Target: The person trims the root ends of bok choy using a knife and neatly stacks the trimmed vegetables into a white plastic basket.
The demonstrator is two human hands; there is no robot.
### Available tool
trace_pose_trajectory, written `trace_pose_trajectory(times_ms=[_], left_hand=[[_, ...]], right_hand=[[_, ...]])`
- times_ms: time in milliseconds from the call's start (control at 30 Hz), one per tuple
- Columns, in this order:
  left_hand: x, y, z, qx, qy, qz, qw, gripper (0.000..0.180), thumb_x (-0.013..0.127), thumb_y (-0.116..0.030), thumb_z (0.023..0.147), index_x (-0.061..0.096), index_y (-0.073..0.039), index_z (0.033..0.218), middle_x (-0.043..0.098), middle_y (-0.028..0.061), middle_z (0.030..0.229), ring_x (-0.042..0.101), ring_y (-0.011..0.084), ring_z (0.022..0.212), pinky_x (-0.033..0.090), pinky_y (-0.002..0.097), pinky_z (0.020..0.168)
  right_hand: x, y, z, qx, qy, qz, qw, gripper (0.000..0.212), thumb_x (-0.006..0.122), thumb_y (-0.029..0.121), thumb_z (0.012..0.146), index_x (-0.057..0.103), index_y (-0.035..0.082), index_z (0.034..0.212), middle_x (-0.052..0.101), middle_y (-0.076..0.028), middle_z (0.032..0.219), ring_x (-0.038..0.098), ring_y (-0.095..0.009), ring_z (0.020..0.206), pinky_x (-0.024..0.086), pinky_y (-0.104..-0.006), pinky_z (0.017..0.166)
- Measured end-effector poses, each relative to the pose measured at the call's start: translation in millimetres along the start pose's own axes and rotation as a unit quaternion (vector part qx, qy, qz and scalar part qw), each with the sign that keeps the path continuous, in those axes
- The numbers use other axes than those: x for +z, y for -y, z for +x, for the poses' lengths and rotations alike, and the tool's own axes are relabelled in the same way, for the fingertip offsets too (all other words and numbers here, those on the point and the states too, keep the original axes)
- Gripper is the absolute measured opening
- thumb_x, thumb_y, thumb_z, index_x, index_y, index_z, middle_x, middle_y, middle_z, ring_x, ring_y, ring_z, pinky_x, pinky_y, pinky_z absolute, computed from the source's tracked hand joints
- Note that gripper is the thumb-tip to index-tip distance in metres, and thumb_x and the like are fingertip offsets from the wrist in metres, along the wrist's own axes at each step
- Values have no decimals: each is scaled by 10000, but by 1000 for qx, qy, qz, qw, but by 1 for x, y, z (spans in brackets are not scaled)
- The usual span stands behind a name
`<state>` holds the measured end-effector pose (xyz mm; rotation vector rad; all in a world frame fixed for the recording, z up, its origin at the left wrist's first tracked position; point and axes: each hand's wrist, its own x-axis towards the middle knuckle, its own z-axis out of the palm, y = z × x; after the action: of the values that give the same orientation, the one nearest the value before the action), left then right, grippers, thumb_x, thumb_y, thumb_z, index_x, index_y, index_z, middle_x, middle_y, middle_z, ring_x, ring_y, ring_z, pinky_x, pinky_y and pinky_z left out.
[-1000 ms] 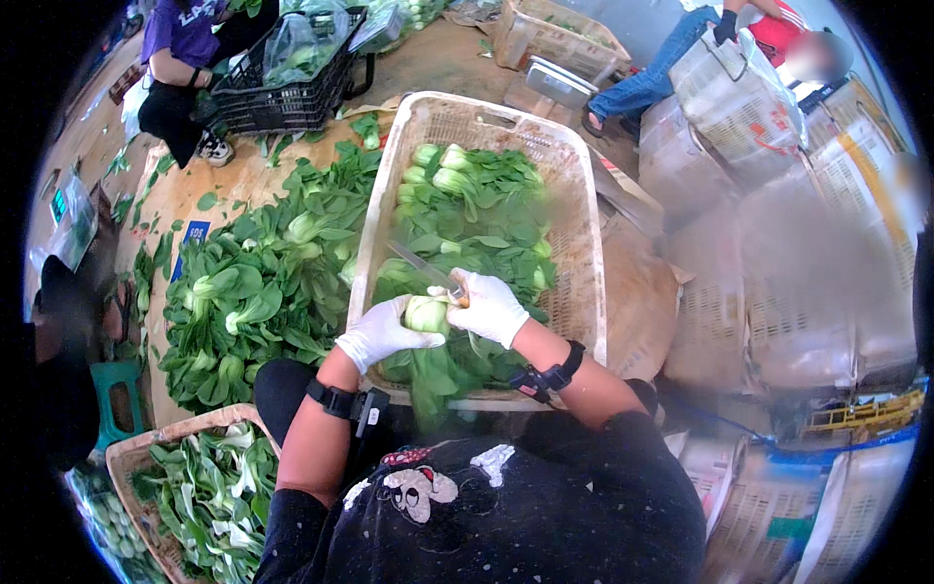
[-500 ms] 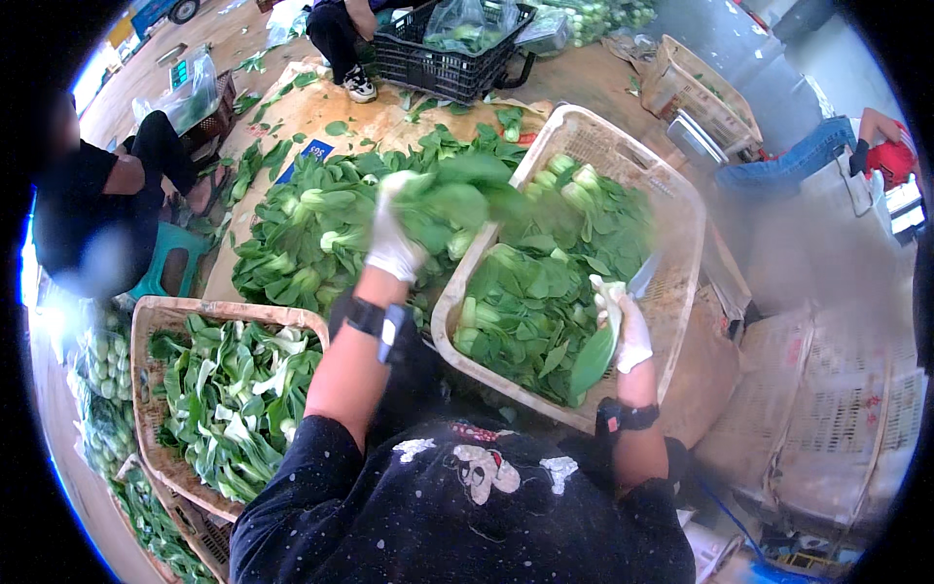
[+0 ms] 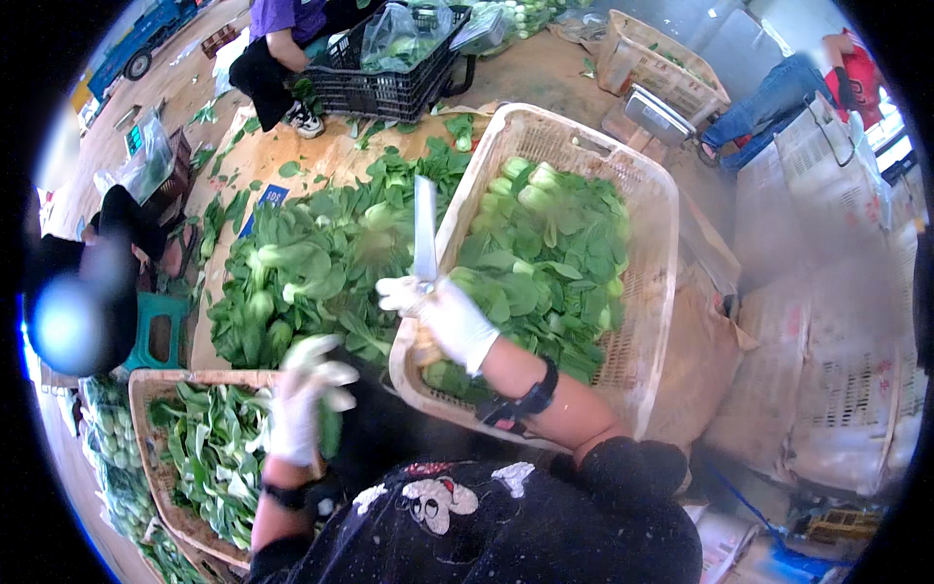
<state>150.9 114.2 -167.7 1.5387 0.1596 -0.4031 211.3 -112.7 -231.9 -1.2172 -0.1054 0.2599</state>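
My right hand, in a white glove, is closed around a knife, its blade pointing up and away from me. It hovers over the left rim of a large cream plastic crate that holds bok choy. My left hand, also gloved, has its fingers apart beside the smaller crate of loose leaves. A dark green leaf shows just under its fingers; whether they touch it I cannot tell. Beyond both hands spreads a heap of bok choy.
At left, a person sits on a green stool. Another person is at a black crate ahead. A scale and another cream crate stand far right. White crates line the right side.
My left hand has come back from the heap toward the smaller crate, with no bok choy visible in it. My right hand has swung left with the knife, away from the large crate's right side.
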Motion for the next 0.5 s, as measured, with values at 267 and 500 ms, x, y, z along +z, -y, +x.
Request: trace_pose_trajectory(times_ms=[267, 500], left_hand=[[-268, 125, -140, -172, -464, 568, 658, 610, 605, -163, 831, 366, 12, 1364, 417, 253, 1330, 427, 319, 1211, 325, 395, 1029], [-148, 57, -3, 90, -389, 272, 876, 600, 546, -54, 871, 303, -67, 1420, 336, 110, 1444, 356, 248, 1295, 322, 381, 1030]], right_hand=[[-249, -32, 113, 46, -432, -456, 776, 271, 715, 227, 736, 582, 38, 878, 643, -109, 765, 626, -233, 658, 521, -369, 591], [-337, -79, 138, 72, -294, -799, 520, 443, 822, 304, 574, 616, 136, 928, 651, -71, 918, 598, -249, 959, 456, -369, 859]])
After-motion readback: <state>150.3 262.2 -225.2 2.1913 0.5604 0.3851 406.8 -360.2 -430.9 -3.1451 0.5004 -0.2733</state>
